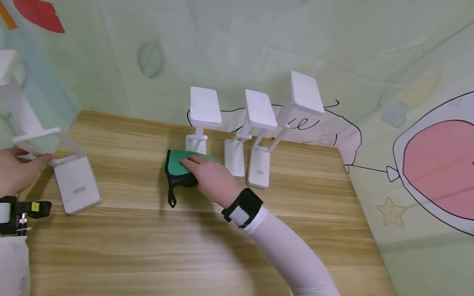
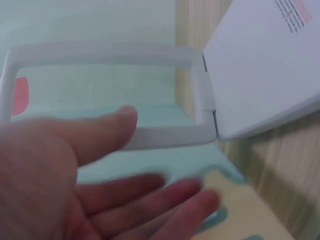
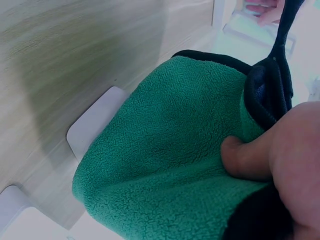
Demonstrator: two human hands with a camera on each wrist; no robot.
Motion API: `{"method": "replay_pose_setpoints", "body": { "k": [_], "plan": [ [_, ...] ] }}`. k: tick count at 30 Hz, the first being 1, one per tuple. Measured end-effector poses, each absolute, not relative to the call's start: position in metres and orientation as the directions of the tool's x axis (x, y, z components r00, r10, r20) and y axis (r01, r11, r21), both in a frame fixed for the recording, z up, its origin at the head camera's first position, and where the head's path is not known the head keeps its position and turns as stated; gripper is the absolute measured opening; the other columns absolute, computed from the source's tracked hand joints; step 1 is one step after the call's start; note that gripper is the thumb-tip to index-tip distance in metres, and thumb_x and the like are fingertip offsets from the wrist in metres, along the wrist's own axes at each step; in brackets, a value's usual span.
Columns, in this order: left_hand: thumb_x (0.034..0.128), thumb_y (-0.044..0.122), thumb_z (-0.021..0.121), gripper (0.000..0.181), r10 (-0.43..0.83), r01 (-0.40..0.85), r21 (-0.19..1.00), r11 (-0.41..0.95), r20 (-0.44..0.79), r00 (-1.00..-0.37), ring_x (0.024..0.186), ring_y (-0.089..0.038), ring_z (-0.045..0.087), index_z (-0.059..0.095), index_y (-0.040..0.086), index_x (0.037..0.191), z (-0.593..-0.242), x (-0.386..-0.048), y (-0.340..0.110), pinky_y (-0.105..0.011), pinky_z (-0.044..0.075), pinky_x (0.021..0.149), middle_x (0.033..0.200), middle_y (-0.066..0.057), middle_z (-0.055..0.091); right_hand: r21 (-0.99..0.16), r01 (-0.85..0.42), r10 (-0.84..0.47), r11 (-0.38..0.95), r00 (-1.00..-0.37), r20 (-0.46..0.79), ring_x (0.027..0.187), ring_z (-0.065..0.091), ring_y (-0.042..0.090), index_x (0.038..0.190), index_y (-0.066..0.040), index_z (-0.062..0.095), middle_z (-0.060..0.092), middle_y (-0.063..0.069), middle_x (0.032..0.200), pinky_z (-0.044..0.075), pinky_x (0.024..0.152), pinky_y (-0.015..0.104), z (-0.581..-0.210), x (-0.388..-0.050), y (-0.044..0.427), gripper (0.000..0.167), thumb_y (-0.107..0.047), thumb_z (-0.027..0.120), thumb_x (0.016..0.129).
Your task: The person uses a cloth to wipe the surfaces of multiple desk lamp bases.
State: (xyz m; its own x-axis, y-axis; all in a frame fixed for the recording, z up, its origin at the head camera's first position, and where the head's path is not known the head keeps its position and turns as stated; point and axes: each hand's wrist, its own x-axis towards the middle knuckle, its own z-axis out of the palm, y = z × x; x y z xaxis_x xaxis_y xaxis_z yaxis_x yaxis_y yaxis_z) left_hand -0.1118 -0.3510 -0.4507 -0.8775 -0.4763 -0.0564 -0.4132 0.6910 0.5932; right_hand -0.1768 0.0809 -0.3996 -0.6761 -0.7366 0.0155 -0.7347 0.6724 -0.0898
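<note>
My right hand (image 1: 216, 179) grips a folded green towel (image 3: 165, 135) with black edging and a hanging loop. The thumb presses into its fleecy side in the right wrist view. In the head view the towel covers the lower base of a white folding desk lamp (image 1: 205, 106). At the far left, my left hand (image 1: 20, 170) is at the hinged arm of another white lamp (image 1: 77, 185). The left wrist view shows the thumb across the lamp's frame arm (image 2: 172, 136), while the other fingers, blurred, extend loosely below it. Whether they touch the arm I cannot tell.
Two more white lamps, a middle one (image 1: 234, 158) and a right one (image 1: 259, 166), stand close beside the towel. The wooden table (image 1: 148, 250) meets a pale printed curtain (image 1: 240, 45) at the back, and a balloon drawing (image 1: 440, 164) hangs at the right.
</note>
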Motion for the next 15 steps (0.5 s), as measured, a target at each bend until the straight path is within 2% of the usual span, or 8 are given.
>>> {"method": "replay_pose_setpoints", "body": {
  "k": [2, 5, 7, 9, 10, 12, 14, 15],
  "plan": [
    [0.1137, 0.020, 0.049, 0.049, -0.460, -0.344, 0.648, 0.680, 0.011, -0.888, 0.090, -0.028, 0.064, 0.044, -0.022, 0.138, -0.458, -0.116, -0.350, -0.024, 0.042, 0.065, 0.125, -0.045, 0.052, -0.094, -0.735, -0.737, 0.672, -0.676, 0.013, 0.137, 0.059, 0.023, 0.156, -0.015, 0.056, 0.060, 0.007, 0.151, 0.053, 0.104, 0.035, -0.398, -0.176, 0.081, 0.064, 0.005, 0.067, 0.097],
    [0.1133, 0.009, 0.051, 0.032, -0.396, -0.228, 0.694, 0.683, 0.090, -0.914, 0.085, 0.003, 0.057, 0.053, -0.018, 0.131, -0.464, -0.120, -0.351, -0.014, 0.039, 0.068, 0.101, -0.003, 0.071, -0.099, -0.735, -0.738, 0.671, -0.675, 0.009, 0.137, 0.059, 0.023, 0.156, -0.015, 0.056, 0.060, 0.007, 0.152, 0.054, 0.103, 0.035, -0.397, -0.176, 0.082, 0.064, 0.006, 0.066, 0.097],
    [0.1133, 0.008, 0.051, 0.028, -0.359, -0.172, 0.706, 0.687, 0.123, -0.925, 0.080, 0.022, 0.037, 0.058, -0.016, 0.125, -0.467, -0.123, -0.352, -0.008, 0.034, 0.067, 0.086, 0.029, 0.058, -0.101, -0.735, -0.738, 0.671, -0.675, 0.011, 0.138, 0.058, 0.022, 0.156, -0.015, 0.056, 0.060, 0.007, 0.152, 0.053, 0.104, 0.034, -0.396, -0.176, 0.082, 0.064, 0.006, 0.065, 0.097],
    [0.1137, 0.010, 0.051, 0.028, -0.333, -0.149, 0.693, 0.706, 0.138, -0.933, 0.081, 0.018, 0.045, 0.060, -0.015, 0.124, -0.466, -0.125, -0.349, -0.010, 0.034, 0.069, 0.083, 0.029, 0.059, -0.101, -0.734, -0.737, 0.671, -0.676, 0.016, 0.138, 0.058, 0.022, 0.156, -0.015, 0.056, 0.059, 0.007, 0.152, 0.053, 0.105, 0.034, -0.396, -0.176, 0.083, 0.064, 0.006, 0.064, 0.097],
    [0.1141, 0.012, 0.051, 0.029, -0.322, -0.145, 0.675, 0.723, 0.144, -0.936, 0.082, 0.015, 0.046, 0.062, -0.013, 0.123, -0.465, -0.125, -0.346, -0.013, 0.034, 0.070, 0.085, 0.018, 0.068, -0.102, -0.734, -0.736, 0.672, -0.677, 0.019, 0.139, 0.058, 0.022, 0.156, -0.015, 0.056, 0.060, 0.007, 0.152, 0.052, 0.105, 0.033, -0.396, -0.176, 0.084, 0.064, 0.007, 0.064, 0.097],
    [0.1146, 0.016, 0.051, 0.031, -0.296, -0.139, 0.640, 0.755, 0.145, -0.944, 0.090, -0.006, 0.060, 0.064, -0.011, 0.122, -0.460, -0.128, -0.339, -0.019, 0.034, 0.072, 0.101, -0.013, 0.075, -0.107, -0.733, -0.735, 0.672, -0.677, 0.028, 0.139, 0.057, 0.022, 0.156, -0.014, 0.056, 0.060, 0.007, 0.152, 0.051, 0.106, 0.033, -0.394, -0.177, 0.085, 0.064, 0.007, 0.063, 0.096],
    [0.1144, 0.020, 0.052, 0.031, -0.283, -0.137, 0.610, 0.780, 0.149, -0.947, 0.097, -0.031, 0.064, 0.067, -0.007, 0.121, -0.455, -0.132, -0.330, -0.026, 0.035, 0.072, 0.118, -0.037, 0.066, -0.113, -0.733, -0.735, 0.670, -0.677, 0.035, 0.139, 0.058, 0.022, 0.156, -0.014, 0.056, 0.060, 0.007, 0.152, 0.051, 0.106, 0.033, -0.393, -0.177, 0.087, 0.064, 0.008, 0.063, 0.096],
    [0.1141, 0.020, 0.053, 0.031, -0.277, -0.132, 0.604, 0.786, 0.153, -0.949, 0.101, -0.043, 0.063, 0.068, -0.006, 0.120, -0.453, -0.135, -0.324, -0.029, 0.036, 0.072, 0.118, -0.038, 0.067, -0.118, -0.734, -0.736, 0.669, -0.676, 0.039, 0.139, 0.058, 0.022, 0.156, -0.014, 0.056, 0.059, 0.007, 0.152, 0.051, 0.106, 0.033, -0.392, -0.176, 0.087, 0.064, 0.008, 0.063, 0.096]
  ]
}}
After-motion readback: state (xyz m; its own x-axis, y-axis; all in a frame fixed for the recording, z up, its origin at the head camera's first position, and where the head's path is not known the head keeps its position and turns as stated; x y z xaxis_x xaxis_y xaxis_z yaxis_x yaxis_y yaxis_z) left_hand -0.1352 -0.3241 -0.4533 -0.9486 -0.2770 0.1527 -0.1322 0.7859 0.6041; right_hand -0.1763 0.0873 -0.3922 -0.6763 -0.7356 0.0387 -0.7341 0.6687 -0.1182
